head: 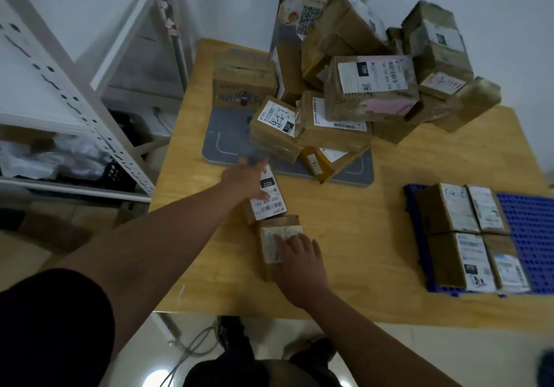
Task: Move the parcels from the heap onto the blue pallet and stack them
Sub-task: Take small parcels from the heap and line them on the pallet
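Observation:
A heap of brown taped parcels (pixel 371 87) fills the back of the wooden table (pixel 374 251). In front of it lies a parcel with a white "032" label (pixel 271 198). My left hand (pixel 245 177) reaches over this parcel's left edge, its blurred fingers stretched toward the far end. Just nearer sits a smaller parcel (pixel 278 225). My right hand (pixel 296 257) rests on that one's label with fingers spread. At the right, the blue pallet (pixel 527 222) carries several parcels (pixel 455 213) side by side in one layer.
A grey mat (pixel 227 144) lies under the heap's front. A white metal shelf rack (pixel 60 87) stands left of the table, with a black crate (pixel 117 174) and bags on its lower shelf. Cables lie on the floor near my feet.

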